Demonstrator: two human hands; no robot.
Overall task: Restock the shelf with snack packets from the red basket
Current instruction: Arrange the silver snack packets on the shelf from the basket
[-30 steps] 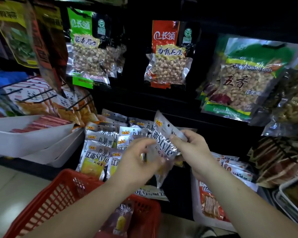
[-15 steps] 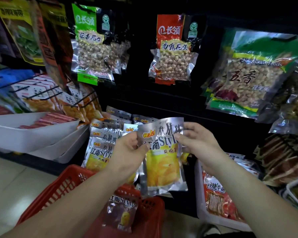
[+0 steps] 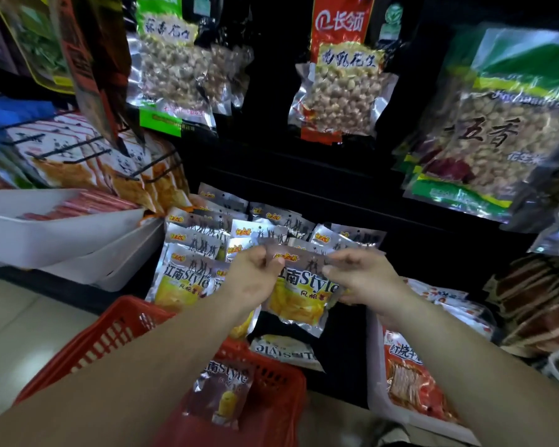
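Note:
I hold one silver-and-yellow snack packet (image 3: 304,295) by its top edge, upright and facing me. My left hand (image 3: 254,279) pinches its top left corner and my right hand (image 3: 362,274) pinches its top right corner. It hangs just in front of rows of identical packets (image 3: 188,272) hanging on the dark shelf. The red basket (image 3: 123,337) sits low under my left forearm, with another such packet (image 3: 221,393) lying in it.
White trays (image 3: 62,233) with red packets jut out at the left. A white bin of red meat packets (image 3: 407,382) stands at lower right. Large peanut bags (image 3: 342,88) hang above. One packet (image 3: 284,350) lies upside down below the held one.
The packet went from turned edge-on to facing me, then both hands carried it up and toward the hanging rows. My view moved closer to the shelf.

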